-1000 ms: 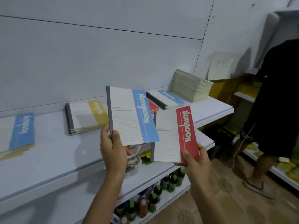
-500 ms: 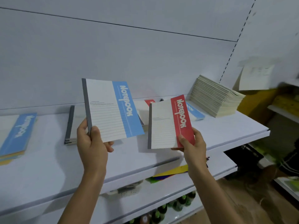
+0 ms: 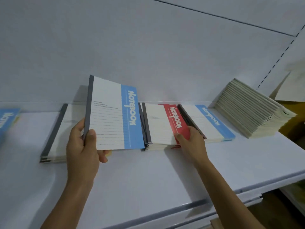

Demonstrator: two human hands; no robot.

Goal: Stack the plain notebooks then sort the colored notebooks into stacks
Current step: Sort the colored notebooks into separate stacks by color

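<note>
Your view is filled from 9 to 3 o'clock by a smooth white wall panel, crossed by a thin dark seam at 1 o'clock. Below it runs the glossy white shelf, its front lip edged with a grey strip toward 5 o'clock.

At 3 o'clock the plain notebook stack sits tall and slanted, cream covers with layered page edges showing. Just left of it, at about 2 o'clock, lies the blue-banded stack, flat, with dark spines. Touching its left side, near centre, is the red-banded stack. At 9 o'clock a low grey-spined stack lies flat, partly hidden behind your raised notebook. At the far 9 o'clock edge a blurred blue cover pokes in.

The blue-banded notebook stands nearly upright above the shelf, left of centre: matte white ruled cover, grey spine, blue band reading "Notebook".

Your left hand grips that notebook at its lower spine corner, thumb on the front, fingers curled behind, forearm rising from 7 o'clock. Your right hand, reaching in from 5 o'clock, pinches the lower right corner of the red-banded notebook lying on top of the red-banded stack, thumb across the red band.
</note>
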